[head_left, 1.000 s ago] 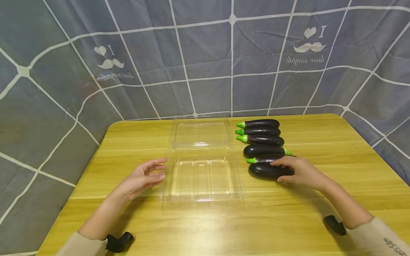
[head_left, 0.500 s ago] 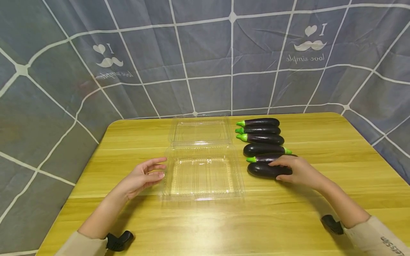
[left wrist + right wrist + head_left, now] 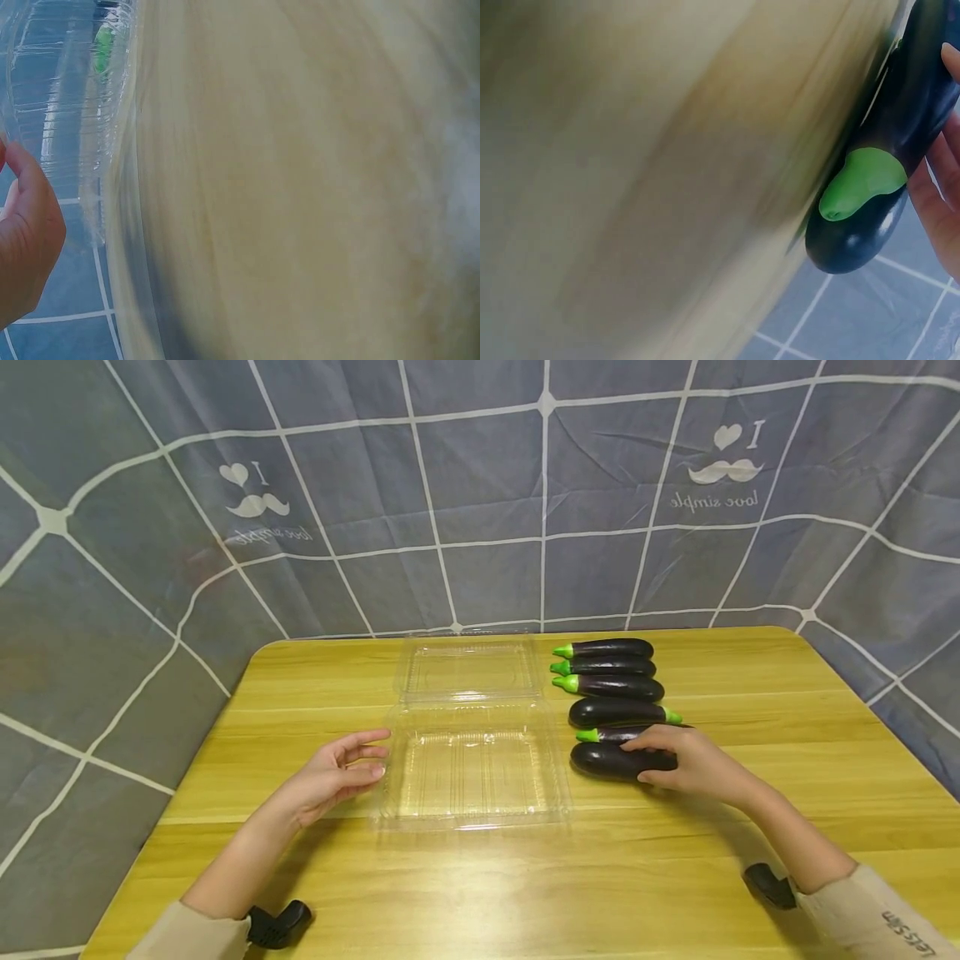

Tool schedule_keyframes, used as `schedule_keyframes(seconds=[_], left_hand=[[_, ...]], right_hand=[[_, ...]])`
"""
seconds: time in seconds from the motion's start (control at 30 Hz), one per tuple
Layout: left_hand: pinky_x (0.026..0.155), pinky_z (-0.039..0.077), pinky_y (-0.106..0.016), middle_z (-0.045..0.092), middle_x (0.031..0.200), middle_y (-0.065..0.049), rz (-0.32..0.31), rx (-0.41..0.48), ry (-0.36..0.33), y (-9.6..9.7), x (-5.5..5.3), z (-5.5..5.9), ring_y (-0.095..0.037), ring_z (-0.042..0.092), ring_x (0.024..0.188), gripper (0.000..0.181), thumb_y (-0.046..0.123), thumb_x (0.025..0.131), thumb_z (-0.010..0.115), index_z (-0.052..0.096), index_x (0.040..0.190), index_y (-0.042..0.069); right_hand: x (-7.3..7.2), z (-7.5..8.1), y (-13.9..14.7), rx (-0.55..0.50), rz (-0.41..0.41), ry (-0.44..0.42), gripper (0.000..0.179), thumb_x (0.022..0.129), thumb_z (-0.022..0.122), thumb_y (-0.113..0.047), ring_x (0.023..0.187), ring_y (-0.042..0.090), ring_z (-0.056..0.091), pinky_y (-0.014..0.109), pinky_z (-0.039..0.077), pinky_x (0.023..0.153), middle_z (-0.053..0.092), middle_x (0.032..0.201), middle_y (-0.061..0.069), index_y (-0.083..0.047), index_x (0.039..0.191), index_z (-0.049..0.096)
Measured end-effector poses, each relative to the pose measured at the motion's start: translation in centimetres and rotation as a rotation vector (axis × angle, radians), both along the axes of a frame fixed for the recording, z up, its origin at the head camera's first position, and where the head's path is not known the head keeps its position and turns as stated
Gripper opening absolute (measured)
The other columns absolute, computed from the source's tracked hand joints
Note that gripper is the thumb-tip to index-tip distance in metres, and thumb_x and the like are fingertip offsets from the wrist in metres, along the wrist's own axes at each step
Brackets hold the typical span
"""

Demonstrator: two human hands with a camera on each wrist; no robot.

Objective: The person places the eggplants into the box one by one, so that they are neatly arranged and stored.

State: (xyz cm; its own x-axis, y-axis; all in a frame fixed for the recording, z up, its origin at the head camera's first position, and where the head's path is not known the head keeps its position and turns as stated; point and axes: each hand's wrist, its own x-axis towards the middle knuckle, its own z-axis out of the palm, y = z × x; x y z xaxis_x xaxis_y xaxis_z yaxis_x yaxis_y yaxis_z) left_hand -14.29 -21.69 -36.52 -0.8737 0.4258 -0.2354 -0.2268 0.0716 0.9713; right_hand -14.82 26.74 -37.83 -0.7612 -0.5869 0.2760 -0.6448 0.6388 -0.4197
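My right hand [image 3: 693,764] grips the stem end of the nearest dark purple eggplant [image 3: 611,761], thumb on the near side and fingers over the far side. Its green cap [image 3: 864,181] shows in the right wrist view, with the round end of another eggplant [image 3: 847,251] behind it. In the head view that second eggplant [image 3: 611,735] lies just beyond, partly covered by my fingers. My left hand [image 3: 330,781] is beside the left rim of a clear plastic clamshell container [image 3: 472,820], fingers loosely bent and fingertips right at the rim. The container lies unfolded, its lid [image 3: 471,670] at the back.
Several more eggplants [image 3: 615,686] lie in a column behind the held one, right of the container. A wooden table [image 3: 480,893] carries everything. A grey curtain [image 3: 487,577] with white lines hangs along its back and sides.
The nearest eggplant has slid a little to the left, with my right hand moving along with it. My left hand and the container stay where they were.
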Motion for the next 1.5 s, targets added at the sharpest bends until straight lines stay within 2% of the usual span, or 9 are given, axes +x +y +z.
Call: schedule_keyframes(seconds=[0.37,0.47,0.73,1.03,1.3,1.5], left_hand=[[0.081,0.05,-0.025,0.04,0.126,-0.021,0.004,0.005,-0.017,0.0,-0.1,0.3,-0.016,0.055,0.099,0.064,0.003,0.089,0.06,0.026,0.143,-0.005],[0.081,0.05,-0.024,0.039,0.127,-0.021,0.001,0.007,-0.018,0.1,-0.2,0.3,-0.016,0.055,0.098,0.065,0.003,0.089,0.06,0.025,0.143,-0.006],[0.081,0.05,-0.024,0.042,0.123,-0.017,0.006,0.011,-0.028,-0.1,-0.2,0.3,-0.015,0.055,0.096,0.064,0.002,0.089,0.06,0.026,0.143,-0.006],[0.082,0.05,-0.025,0.043,0.123,-0.016,0.013,0.011,-0.031,-0.1,-0.2,0.2,-0.016,0.055,0.098,0.063,0.001,0.089,0.06,0.026,0.142,-0.006],[0.081,0.05,-0.024,0.043,0.122,-0.016,0.01,0.008,-0.029,-0.1,-0.2,0.2,-0.016,0.055,0.097,0.064,0.001,0.089,0.06,0.026,0.143,-0.005],[0.08,0.05,-0.024,0.043,0.12,-0.015,0.009,0.011,-0.028,0.0,-0.2,0.2,-0.015,0.055,0.096,0.064,0.0,0.089,0.059,0.026,0.143,-0.006]], right_hand=[[-0.3,1.6,-0.3,-0.043,0.023,-0.057,0.038,0.075,0.077,-0.008,0.087,0.01,0.056,0.027,0.049,0.066,0.063,0.104,-0.001,-0.011,0.112,0.067],[-0.5,2.2,-0.4,-0.035,0.025,-0.029,0.038,0.074,0.078,-0.007,0.092,0.011,0.058,0.031,0.051,0.071,0.063,0.104,-0.002,-0.011,0.11,0.067],[-1.4,3.8,-0.9,-0.036,0.059,0.002,0.04,0.072,0.079,-0.006,0.09,0.009,0.057,0.026,0.049,0.069,0.063,0.104,-0.002,-0.011,0.11,0.067],[-2.2,5.4,-2.8,-0.021,0.099,0.032,0.038,0.073,0.077,-0.004,0.093,0.012,0.058,0.03,0.049,0.07,0.064,0.105,-0.001,-0.011,0.109,0.068],[-3.2,6.4,-5.1,-0.02,0.146,-0.008,0.037,0.075,0.077,-0.008,0.1,0.016,0.057,0.037,0.049,0.077,0.063,0.109,0.001,-0.011,0.111,0.068],[-3.9,6.7,-7.1,-0.039,0.202,-0.007,0.038,0.074,0.078,-0.008,0.097,0.014,0.058,0.036,0.049,0.075,0.064,0.107,0.001,-0.009,0.11,0.068]])
